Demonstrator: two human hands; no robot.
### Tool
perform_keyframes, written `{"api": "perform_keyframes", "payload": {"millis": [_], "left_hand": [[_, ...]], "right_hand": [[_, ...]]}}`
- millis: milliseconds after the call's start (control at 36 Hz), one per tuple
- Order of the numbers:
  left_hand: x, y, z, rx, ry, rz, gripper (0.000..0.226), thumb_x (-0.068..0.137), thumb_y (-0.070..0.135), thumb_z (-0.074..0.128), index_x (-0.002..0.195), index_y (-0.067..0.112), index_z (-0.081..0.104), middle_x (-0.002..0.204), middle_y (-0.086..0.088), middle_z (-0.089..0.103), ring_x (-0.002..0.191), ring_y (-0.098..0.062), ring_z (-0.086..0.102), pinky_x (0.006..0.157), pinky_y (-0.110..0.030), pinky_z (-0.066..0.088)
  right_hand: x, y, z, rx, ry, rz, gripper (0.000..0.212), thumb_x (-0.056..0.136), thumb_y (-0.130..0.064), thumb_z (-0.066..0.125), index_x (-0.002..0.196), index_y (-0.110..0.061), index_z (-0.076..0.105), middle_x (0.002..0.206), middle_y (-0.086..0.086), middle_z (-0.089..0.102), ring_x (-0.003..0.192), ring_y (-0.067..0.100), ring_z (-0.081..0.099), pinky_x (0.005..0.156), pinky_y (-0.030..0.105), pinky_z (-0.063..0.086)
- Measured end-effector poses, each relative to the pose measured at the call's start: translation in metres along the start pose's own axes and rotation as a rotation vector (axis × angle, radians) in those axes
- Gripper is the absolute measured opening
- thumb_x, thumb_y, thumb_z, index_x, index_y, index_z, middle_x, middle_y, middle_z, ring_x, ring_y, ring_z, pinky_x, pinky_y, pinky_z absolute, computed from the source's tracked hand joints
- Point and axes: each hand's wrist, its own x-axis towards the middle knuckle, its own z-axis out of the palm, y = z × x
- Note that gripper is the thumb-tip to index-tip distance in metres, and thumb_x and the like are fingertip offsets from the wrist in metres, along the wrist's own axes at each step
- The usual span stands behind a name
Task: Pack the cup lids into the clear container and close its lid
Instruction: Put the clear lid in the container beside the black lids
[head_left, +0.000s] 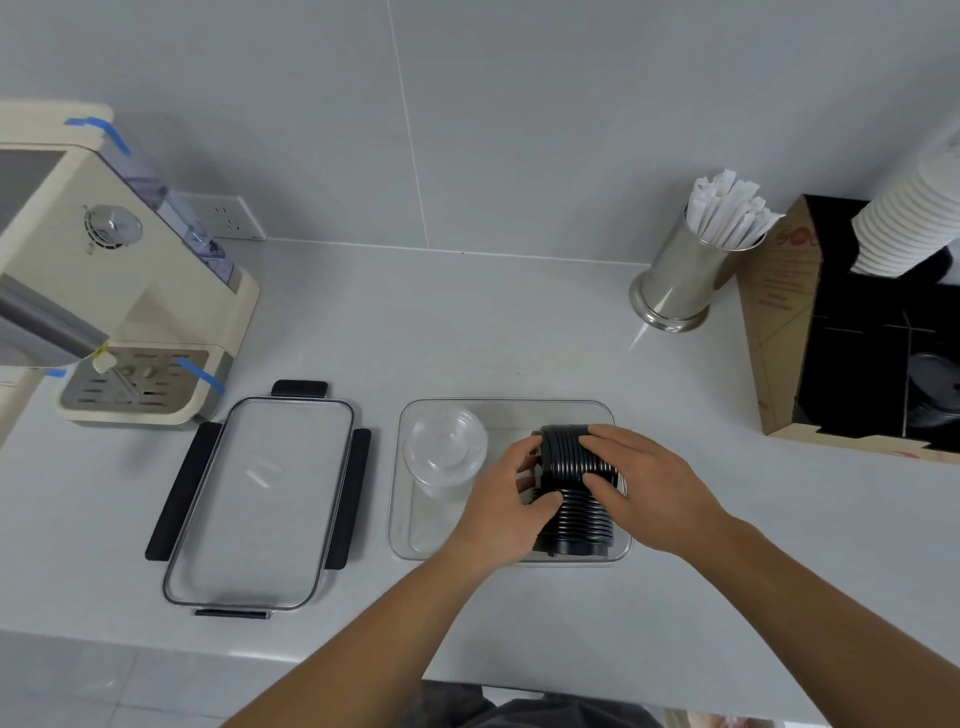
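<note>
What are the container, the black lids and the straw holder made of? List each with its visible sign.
Clear container: likely glossy rigid plastic; the counter shows through its walls.
Black lids: probably thin moulded plastic, semi-matte, with ridged nested rims.
Straw holder: metal, likely brushed stainless steel, judging by its silvery reflective sheen.

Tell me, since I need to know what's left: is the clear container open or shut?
Open. Its lid lies flat on the counter to the left of the clear container, apart from it, while both hands hold the black cup lids inside.
</note>
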Motion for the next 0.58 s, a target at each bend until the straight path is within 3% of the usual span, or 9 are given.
{"api": "perform_keyframes", "payload": {"millis": [167, 278, 583], "left_hand": [[0.0018, -0.0014, -0.0012, -0.015, 0.021, -0.011, 0.055, 0.085, 0.003, 0.066, 0.120, 0.041, 0.048, 0.109, 0.017, 0.060, 0.095, 0.013, 0.062, 0.073, -0.004, 0.048], [0.0033, -0.0010, -0.0029, -0.006, 0.039, -0.022, 0.053, 0.085, 0.009, 0.068, 0.127, 0.035, 0.050, 0.112, 0.019, 0.061, 0.104, 0.004, 0.061, 0.076, -0.004, 0.048], [0.0044, -0.0014, -0.0064, 0.053, 0.074, -0.044, 0.051, 0.085, 0.015, 0.069, 0.132, 0.028, 0.053, 0.117, 0.013, 0.064, 0.109, -0.002, 0.061, 0.084, -0.006, 0.044]], "right_hand": [[0.0014, -0.0004, -0.0002, -0.002, 0.013, -0.012, 0.041, 0.090, -0.020, 0.065, 0.129, -0.010, 0.061, 0.136, 0.006, 0.059, 0.123, 0.023, 0.055, 0.100, 0.024, 0.033], [0.0020, -0.0004, -0.0004, 0.009, 0.020, -0.011, 0.042, 0.091, -0.022, 0.063, 0.131, -0.011, 0.059, 0.139, 0.005, 0.056, 0.127, 0.023, 0.052, 0.103, 0.024, 0.030], [0.0034, -0.0023, -0.0015, 0.038, 0.022, -0.011, 0.043, 0.092, -0.021, 0.062, 0.133, -0.011, 0.057, 0.141, 0.006, 0.054, 0.130, 0.021, 0.050, 0.105, 0.022, 0.028]]}}
